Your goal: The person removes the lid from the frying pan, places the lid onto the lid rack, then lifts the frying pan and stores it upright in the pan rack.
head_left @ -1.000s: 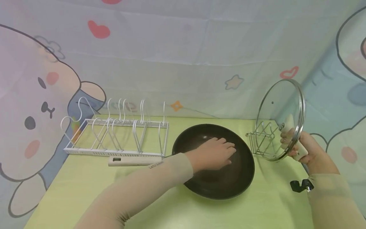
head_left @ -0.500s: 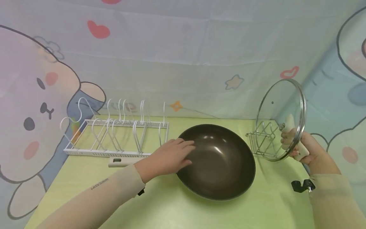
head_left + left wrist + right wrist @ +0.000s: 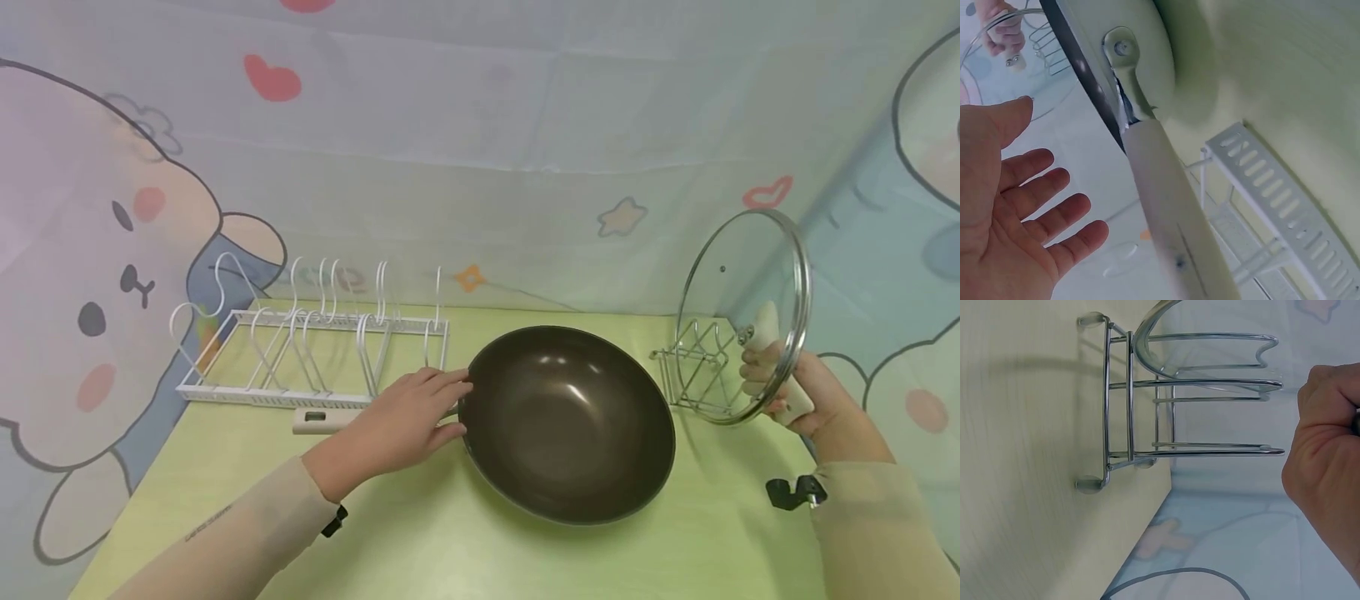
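Lid of clear, steel-rimmed round glass (image 3: 720,308), nearly upright, lower edge down in that small silver wire rack (image 3: 1197,382), right grip (image 3: 821,400) wrapped round its cream handle (image 3: 767,323), left grip (image 3: 397,421) loose, fingers relaxed, just beside a round dark-brown pan (image 3: 566,433), pale-green tabletop (image 3: 450,550) beneath.
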Tool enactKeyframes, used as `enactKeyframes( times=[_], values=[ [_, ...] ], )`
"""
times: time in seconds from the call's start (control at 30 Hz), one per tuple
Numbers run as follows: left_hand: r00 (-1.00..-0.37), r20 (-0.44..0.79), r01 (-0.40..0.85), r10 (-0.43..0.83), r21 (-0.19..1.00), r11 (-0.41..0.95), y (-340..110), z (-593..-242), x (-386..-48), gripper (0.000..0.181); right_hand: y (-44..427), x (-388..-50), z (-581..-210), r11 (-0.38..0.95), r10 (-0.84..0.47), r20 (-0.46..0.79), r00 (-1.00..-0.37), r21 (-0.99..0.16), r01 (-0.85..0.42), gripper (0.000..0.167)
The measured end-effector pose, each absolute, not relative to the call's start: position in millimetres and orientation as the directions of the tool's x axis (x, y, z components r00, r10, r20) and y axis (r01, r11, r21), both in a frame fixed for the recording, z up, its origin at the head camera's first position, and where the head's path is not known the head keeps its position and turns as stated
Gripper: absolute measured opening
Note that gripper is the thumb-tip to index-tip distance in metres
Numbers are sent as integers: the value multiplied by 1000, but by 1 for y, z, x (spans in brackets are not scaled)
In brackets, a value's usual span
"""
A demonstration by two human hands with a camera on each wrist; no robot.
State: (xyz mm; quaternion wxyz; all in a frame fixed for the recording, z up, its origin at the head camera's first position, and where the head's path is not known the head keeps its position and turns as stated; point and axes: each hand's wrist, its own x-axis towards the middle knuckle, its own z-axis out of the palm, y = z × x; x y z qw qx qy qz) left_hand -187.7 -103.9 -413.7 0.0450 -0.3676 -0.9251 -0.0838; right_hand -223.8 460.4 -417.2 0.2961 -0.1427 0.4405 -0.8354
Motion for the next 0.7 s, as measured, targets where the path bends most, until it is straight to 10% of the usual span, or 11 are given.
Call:
enactKeyframes(
  times=[0.33, 0.7],
  values=[
    [-723, 197, 685, 662, 72, 725, -121, -421, -185, 61, 462, -219, -416, -399, -487, -83, -869, -864, 306, 40],
    [-738, 204, 663, 644, 40, 747, -138, -422, -177, 59, 470, -211, -405, 188, -125, -255, -959, -955, 229, 38]
  ],
)
